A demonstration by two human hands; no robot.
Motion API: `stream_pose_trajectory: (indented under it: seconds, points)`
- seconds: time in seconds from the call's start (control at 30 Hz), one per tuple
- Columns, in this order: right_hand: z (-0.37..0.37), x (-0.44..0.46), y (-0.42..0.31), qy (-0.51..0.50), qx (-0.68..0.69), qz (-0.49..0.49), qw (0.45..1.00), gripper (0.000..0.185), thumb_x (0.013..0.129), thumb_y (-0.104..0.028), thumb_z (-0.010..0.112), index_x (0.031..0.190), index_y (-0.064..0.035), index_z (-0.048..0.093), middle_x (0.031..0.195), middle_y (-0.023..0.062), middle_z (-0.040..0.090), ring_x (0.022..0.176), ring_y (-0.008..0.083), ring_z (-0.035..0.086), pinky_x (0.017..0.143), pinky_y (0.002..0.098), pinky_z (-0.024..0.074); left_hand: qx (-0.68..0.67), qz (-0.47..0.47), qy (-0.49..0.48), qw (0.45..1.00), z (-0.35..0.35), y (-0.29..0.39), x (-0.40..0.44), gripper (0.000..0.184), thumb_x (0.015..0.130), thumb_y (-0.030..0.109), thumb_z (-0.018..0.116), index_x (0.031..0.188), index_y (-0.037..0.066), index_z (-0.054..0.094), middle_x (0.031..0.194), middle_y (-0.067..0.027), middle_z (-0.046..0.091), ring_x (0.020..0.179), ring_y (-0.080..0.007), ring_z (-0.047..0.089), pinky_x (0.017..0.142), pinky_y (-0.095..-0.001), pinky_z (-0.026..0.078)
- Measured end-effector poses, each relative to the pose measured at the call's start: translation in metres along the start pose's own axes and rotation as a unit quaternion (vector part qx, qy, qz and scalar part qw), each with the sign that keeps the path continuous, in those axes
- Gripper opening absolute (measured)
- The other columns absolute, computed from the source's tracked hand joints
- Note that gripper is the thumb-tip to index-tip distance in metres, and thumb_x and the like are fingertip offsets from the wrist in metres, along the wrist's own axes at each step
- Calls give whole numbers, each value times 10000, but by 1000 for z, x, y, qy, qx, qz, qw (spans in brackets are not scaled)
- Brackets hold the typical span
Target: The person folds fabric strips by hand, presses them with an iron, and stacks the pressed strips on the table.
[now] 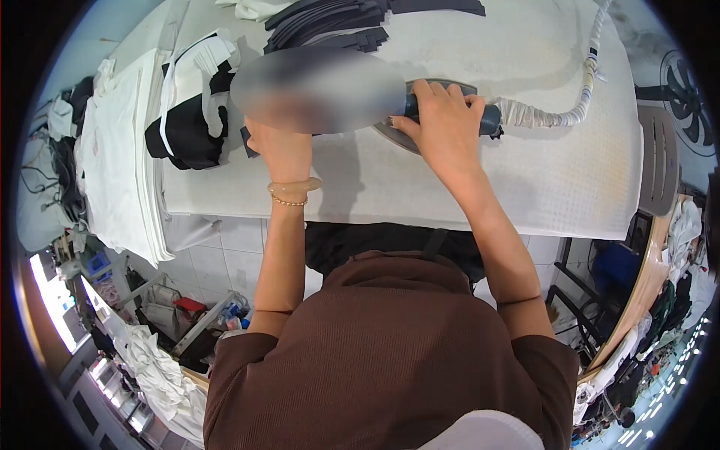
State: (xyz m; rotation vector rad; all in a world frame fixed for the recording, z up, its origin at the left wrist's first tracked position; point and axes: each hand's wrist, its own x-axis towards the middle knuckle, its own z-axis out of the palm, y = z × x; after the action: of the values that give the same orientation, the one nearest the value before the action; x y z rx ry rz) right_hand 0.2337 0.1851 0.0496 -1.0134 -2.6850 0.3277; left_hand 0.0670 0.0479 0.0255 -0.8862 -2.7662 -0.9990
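My right hand [444,124] is wrapped around the dark handle of an iron [490,118], which stands on the white-covered table [420,191]. The iron's plate shows on both sides of my fingers, and its front end is hidden by a blurred patch. My left hand [283,150] is to the left of the iron, with a bangle and a beaded bracelet at the wrist. Its fingers are lost in the same blur. A bit of dark cloth [248,141] peeks out beside it. Dark fabric strips [326,22] lie in a pile beyond both hands.
A cloth-wrapped cord [547,115] runs from the iron to the right and up. Stacked white fabric [124,150] hangs over the table's left edge, beside a black and white bundle [191,131]. A fan [686,101] and a grey chair back [658,161] are at the right.
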Motion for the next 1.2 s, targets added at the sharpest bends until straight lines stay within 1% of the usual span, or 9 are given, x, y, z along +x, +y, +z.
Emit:
stream_pose_trajectory:
  seconds: [0.23, 0.7, 0.8, 0.9, 1.0, 1.07, 1.1, 1.17, 1.2]
  points:
    - [-15, -9, 47, -19, -24, 28, 999, 388, 757, -347, 797, 1004, -90, 642, 965, 60, 692, 959, 266, 593, 884, 452, 347, -1, 1, -24, 1000, 8, 3, -4, 220, 788, 300, 765, 929, 162, 665, 1024, -2, 561, 1017, -235, 489, 887, -426, 331]
    - [-54, -36, 149, -20, -31, 19, 999, 342, 775, -320, 771, 1004, -119, 615, 949, 49, 662, 945, 263, 577, 873, 433, 335, 8, 31, -101, 994, 34, 21, -23, 210, 758, 251, 774, 927, 173, 676, 1038, -6, 562, 1032, -238, 493, 862, -414, 320]
    - [-64, -39, 175, -42, -36, 25, 998, 382, 790, -314, 763, 1081, -131, 596, 1004, 50, 649, 984, 258, 571, 896, 434, 327, -5, 73, -120, 990, 46, 24, -29, 269, 751, 238, 787, 981, 162, 671, 1071, -18, 559, 1057, -254, 495, 869, -426, 335]
    - [-78, -36, 209, -90, -20, 25, 995, 376, 848, -348, 717, 1135, -145, 583, 1025, 50, 625, 1023, 258, 557, 933, 457, 310, -12, 167, -143, 975, 64, 30, -31, 372, 744, 235, 817, 1072, 152, 661, 1102, -35, 556, 1078, -264, 496, 892, -434, 348]
    - [-91, -28, 229, -117, -10, 37, 992, 332, 908, -373, 653, 1137, -141, 590, 1042, 59, 606, 1055, 260, 548, 954, 435, 332, 2, 180, -171, 969, 76, 37, -28, 363, 719, 202, 839, 1034, 153, 665, 1110, -33, 555, 1066, -257, 498, 879, -429, 347]
    - [-94, -22, 235, -37, 73, 36, 996, 295, 925, -350, 633, 1111, -124, 611, 1059, 61, 605, 1038, 263, 568, 927, 404, 381, 6, 175, -200, 964, 77, 39, -23, 351, 709, 191, 845, 1005, 147, 661, 1106, -31, 557, 1058, -254, 497, 871, -428, 347]
    - [-99, -19, 214, 63, 46, 23, 997, 242, 913, -293, 641, 1057, -99, 638, 1054, 72, 613, 1003, 271, 592, 866, 382, 434, 15, 167, -229, 959, 76, 40, -21, 340, 699, 180, 851, 976, 141, 657, 1103, -29, 560, 1049, -252, 497, 864, -427, 346]
    - [-101, -12, 175, 139, 76, -33, 987, 196, 879, -213, 667, 1019, -78, 649, 1049, 88, 625, 970, 273, 609, 837, 393, 454, 11, 172, -245, 954, 77, 40, -17, 318, 706, 171, 845, 955, 135, 650, 1059, -28, 575, 1021, -249, 509, 854, -425, 348]
    - [-98, -11, 148, 102, 125, -7, 987, 176, 839, -137, 688, 995, -65, 649, 1029, 99, 629, 980, 286, 605, 802, 397, 464, 8, 181, -262, 948, 77, 39, -15, 298, 713, 162, 839, 934, 128, 642, 1015, -26, 590, 993, -246, 521, 845, -424, 350]
